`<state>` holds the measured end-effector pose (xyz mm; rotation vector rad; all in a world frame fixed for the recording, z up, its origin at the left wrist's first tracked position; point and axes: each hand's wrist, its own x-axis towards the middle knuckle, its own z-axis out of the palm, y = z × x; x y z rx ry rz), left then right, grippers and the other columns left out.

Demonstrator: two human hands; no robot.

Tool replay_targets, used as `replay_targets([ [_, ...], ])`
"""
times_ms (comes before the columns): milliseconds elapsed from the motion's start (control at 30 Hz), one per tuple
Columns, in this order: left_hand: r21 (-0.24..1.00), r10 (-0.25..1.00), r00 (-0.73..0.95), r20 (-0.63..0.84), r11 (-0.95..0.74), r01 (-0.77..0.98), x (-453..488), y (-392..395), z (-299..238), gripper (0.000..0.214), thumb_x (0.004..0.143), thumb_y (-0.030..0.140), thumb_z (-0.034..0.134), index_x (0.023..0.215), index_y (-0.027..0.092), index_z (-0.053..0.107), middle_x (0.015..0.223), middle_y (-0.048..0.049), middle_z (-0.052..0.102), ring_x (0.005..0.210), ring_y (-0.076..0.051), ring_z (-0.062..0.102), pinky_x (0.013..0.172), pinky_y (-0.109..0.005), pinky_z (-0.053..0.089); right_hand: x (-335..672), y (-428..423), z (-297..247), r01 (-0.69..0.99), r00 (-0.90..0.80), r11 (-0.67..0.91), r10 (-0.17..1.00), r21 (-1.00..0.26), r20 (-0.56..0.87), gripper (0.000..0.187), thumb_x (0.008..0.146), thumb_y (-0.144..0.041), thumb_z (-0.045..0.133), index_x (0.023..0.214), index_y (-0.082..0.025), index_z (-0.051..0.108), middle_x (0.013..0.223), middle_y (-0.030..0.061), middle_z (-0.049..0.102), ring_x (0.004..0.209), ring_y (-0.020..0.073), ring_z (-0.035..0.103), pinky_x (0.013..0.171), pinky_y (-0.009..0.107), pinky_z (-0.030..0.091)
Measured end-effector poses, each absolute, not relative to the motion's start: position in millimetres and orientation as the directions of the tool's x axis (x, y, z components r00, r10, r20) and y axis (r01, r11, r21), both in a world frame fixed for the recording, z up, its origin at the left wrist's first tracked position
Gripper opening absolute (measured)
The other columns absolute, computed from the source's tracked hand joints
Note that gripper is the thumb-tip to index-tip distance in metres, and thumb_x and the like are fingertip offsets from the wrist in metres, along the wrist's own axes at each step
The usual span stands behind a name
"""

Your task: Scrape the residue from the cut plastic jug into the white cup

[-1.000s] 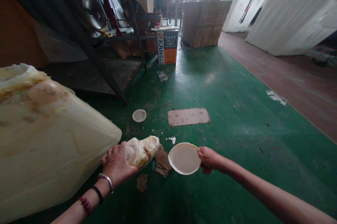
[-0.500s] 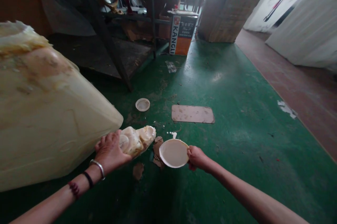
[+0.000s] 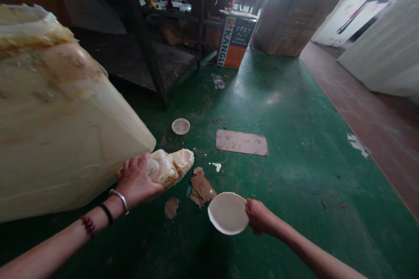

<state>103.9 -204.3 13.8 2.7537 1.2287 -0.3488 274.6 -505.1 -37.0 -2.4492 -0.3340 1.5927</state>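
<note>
Shallow white plastic bowl [image 3: 228, 213] at lower centre above green floor [image 3: 294, 117], right hand [image 3: 258, 216] pinching its rim, left hand [image 3: 137, 180] clasped around crusted spout [image 3: 172, 167] of tilted cream plastic jerrycan [image 3: 62, 117] at left.

**Dim floor, bright backlight**

Strong daylight enters from the far top of the view and blows out to white glare there. It leaves a soft sheen on the green floor [image 3: 294, 108]. The near foreground and the shelving [image 3: 157, 30] at left sit in deep shadow. Wide-angle distortion bends the edges; detail is soft and grainy throughout.
</note>
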Motion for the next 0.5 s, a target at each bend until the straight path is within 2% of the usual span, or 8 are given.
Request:
replay_targets([
  [133,0.025,0.714,0.654,-0.248,-0.670,0.742,107,-203,14,0.091,0.046,0.050,0.066,0.121,0.012,0.033,0.110,-0.0150,0.044,0.100,-0.033,0.042,0.084,-0.041,0.037,296,-532,-13,-0.012,0.340,-0.924,0.355,-0.381,-0.871,0.027,0.086,-0.018,0.021,0.075,-0.014,0.045,0.043,-0.0039,0.045,0.033,0.0075,0.042,0.035,0.017,0.034],
  [200,0.036,0.718,0.654,-0.237,-0.666,0.745,109,-202,13,0.091,0.045,0.051,0.066,0.121,0.012,0.033,0.109,-0.0155,0.044,0.100,-0.034,0.041,0.083,-0.042,0.036,308,-542,-1,-0.122,0.285,-0.860,0.448,-0.496,-0.847,0.028,0.087,-0.033,0.028,0.074,-0.015,0.045,0.043,-0.0046,0.045,0.034,0.0066,0.040,0.035,0.016,0.031],
  [300,0.061,0.719,0.661,-0.216,-0.666,0.744,112,-201,14,0.092,0.045,0.050,0.065,0.123,0.013,0.033,0.109,-0.0156,0.044,0.100,-0.034,0.040,0.084,-0.044,0.036,325,-547,18,-0.304,0.221,-0.728,0.573,-0.615,-0.789,0.042,0.078,-0.057,0.044,0.077,-0.014,0.047,0.048,-0.0055,0.044,0.036,0.0058,0.038,0.035,0.017,0.029],
  [367,0.082,0.716,0.667,-0.207,-0.666,0.741,113,-202,18,0.092,0.044,0.048,0.065,0.123,0.014,0.032,0.109,-0.0151,0.044,0.101,-0.033,0.040,0.086,-0.043,0.034,334,-544,33,-0.355,0.197,-0.704,0.587,-0.616,-0.785,0.048,0.074,-0.061,0.050,0.079,-0.014,0.048,0.053,-0.0050,0.045,0.037,0.0048,0.038,0.035,0.016,0.028],
  [500,0.095,0.727,0.650,-0.223,-0.647,0.756,109,-211,35,0.090,0.044,0.044,0.064,0.122,0.014,0.033,0.116,-0.0140,0.043,0.104,-0.031,0.038,0.090,-0.041,0.031,344,-531,66,-0.405,0.158,-0.718,0.556,-0.567,-0.816,0.047,0.074,-0.060,0.054,0.084,-0.014,0.048,0.057,-0.0037,0.046,0.039,0.0039,0.038,0.036,0.016,0.026],
])
